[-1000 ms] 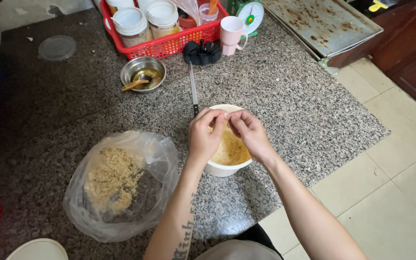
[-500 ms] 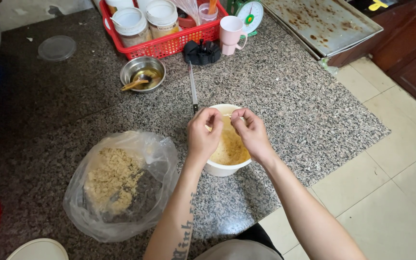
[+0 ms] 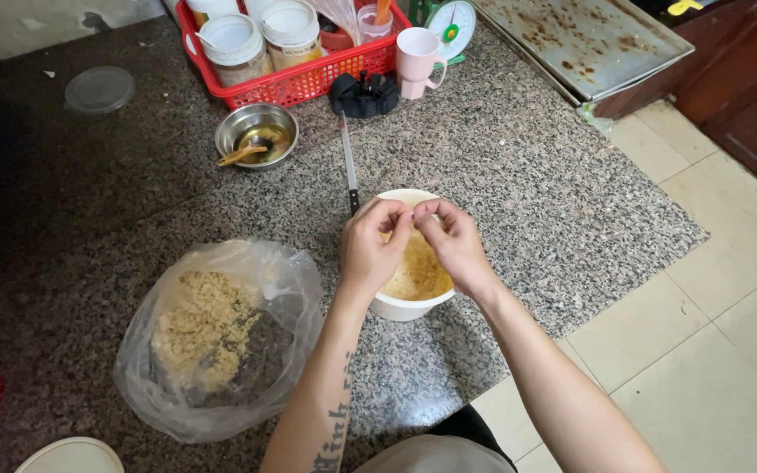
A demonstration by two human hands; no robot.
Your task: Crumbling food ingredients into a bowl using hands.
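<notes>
A white bowl point(image 3: 409, 307) with yellow crumbly filling sits on the speckled granite slab point(image 3: 519, 175). Both hands hover over it, fingertips pinched together above the filling. My left hand point(image 3: 371, 243) and my right hand point(image 3: 453, 238) seem to pinch a small bit of the yellow stuff between them; the piece itself is hidden by the fingers. To the left lies an open clear plastic bag point(image 3: 221, 342) holding pale crumbly mixture.
A knife point(image 3: 349, 166) lies behind the bowl. Farther back stand a steel bowl with a spoon point(image 3: 256, 136), a red basket of jars point(image 3: 295, 52), a pink cup point(image 3: 417, 60), a kitchen scale point(image 3: 449, 22) and a metal tray point(image 3: 584, 44). Tiled floor lies at right.
Both hands have stayed over the bowl, fingers working slightly; the fingertips have drawn closer together. Nothing else moved.
</notes>
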